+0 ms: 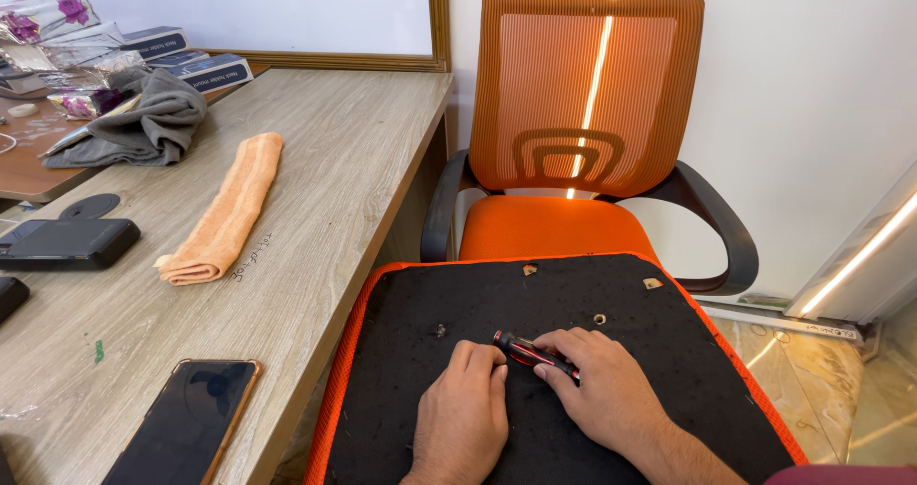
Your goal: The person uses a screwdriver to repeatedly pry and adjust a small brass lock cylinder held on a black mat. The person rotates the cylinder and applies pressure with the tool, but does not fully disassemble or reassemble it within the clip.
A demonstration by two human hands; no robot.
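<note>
Red-and-black handled screwdriver point(533, 354) lies on the black fabric underside of an orange seat cushion point(669, 389), grasped by the right hand point(602, 385), while the left hand point(465, 410) rests beside it with fingers curled, holding nothing; steady grip seems best.

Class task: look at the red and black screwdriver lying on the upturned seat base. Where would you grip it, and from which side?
Grip the screwdriver by its thick handle, probably from above and the right. It lies nearly flat on the black seat base, its black end pointing up-left. The right hand already covers its lower part; the left hand rests beside it.
</note>
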